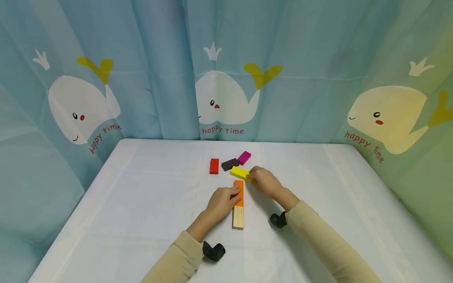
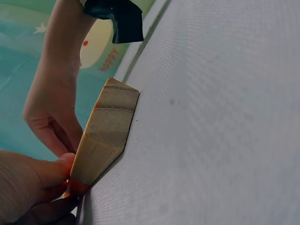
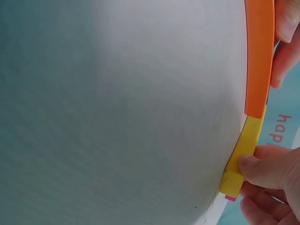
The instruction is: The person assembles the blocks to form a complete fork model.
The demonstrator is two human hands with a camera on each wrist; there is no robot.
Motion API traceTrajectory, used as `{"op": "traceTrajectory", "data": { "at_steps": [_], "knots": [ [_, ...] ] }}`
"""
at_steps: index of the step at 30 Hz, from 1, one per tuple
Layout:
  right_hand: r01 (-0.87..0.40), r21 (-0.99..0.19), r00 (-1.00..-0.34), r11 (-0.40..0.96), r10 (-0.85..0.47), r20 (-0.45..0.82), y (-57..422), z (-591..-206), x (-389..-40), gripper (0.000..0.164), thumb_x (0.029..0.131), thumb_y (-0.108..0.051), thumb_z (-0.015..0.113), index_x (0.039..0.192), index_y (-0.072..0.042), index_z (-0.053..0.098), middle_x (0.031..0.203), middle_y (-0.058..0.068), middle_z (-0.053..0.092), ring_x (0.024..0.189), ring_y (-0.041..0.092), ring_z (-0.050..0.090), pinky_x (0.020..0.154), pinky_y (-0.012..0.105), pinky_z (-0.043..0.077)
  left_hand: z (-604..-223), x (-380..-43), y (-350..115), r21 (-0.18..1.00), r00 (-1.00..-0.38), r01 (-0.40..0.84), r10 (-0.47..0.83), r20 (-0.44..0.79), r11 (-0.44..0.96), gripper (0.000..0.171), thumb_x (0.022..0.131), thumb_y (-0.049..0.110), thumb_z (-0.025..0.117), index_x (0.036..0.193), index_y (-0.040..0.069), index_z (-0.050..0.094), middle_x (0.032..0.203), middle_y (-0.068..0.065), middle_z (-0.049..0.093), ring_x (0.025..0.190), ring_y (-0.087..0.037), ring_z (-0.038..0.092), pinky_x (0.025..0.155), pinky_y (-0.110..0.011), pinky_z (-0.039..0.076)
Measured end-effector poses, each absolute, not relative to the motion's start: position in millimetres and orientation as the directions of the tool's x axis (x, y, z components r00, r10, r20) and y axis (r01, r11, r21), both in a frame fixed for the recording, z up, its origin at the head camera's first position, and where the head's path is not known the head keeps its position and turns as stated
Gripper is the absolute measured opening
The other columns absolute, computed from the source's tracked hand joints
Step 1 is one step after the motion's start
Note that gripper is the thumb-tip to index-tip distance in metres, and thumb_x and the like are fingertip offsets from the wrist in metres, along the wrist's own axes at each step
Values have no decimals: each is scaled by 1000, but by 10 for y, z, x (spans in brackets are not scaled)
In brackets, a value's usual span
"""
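An orange block (image 1: 239, 193) lies end to end with a plain wooden block (image 1: 238, 217), together making a line that runs toward the viewer. My left hand (image 1: 223, 202) grips the orange block from its left side, near the joint with the wooden one. The right hand (image 1: 266, 181) pinches the right end of a yellow block (image 1: 240, 173), which lies slantwise just beyond the orange block's far end. From the right wrist, the thumb (image 3: 262, 169) shows pressed on the yellow block's side.
Beyond the yellow block lie a dark brown block (image 1: 230, 164) and a magenta block (image 1: 244, 158), close together. A red block (image 1: 214, 166) stands apart to their left. The white table (image 1: 148, 188) backs onto a blue curtain (image 1: 159, 78) with whale prints.
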State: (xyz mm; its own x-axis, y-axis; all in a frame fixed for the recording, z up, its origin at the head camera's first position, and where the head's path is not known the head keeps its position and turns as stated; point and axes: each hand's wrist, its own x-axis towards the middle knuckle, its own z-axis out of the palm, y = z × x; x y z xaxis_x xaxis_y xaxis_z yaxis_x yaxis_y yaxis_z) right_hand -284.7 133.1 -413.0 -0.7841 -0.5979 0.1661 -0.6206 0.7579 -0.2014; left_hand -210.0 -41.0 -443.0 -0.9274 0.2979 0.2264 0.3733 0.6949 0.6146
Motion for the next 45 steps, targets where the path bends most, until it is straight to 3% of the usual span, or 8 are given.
{"op": "traceTrajectory", "data": {
  "at_steps": [22,45],
  "knots": [
    [-606,-250,-795,755,-590,144,1255,-4144,-2956,17,81,7,63,96,5,71,102,16,64,94,29,60,84,37,49,-4428,-2103,-411,625,-925,378,301,230,683,34,87,17,63,117,3,62,122,-7,57,112,-21,53,92,-34,44],
    [-647,-258,-760,717,-632,151,1241,-4155,-2918,19,81,9,62,97,5,70,103,16,64,95,29,60,85,38,48,-4428,-2103,-433,628,-924,381,309,227,679,33,88,18,63,117,2,62,122,-7,56,110,-25,55,90,-37,45]
  ]
}}
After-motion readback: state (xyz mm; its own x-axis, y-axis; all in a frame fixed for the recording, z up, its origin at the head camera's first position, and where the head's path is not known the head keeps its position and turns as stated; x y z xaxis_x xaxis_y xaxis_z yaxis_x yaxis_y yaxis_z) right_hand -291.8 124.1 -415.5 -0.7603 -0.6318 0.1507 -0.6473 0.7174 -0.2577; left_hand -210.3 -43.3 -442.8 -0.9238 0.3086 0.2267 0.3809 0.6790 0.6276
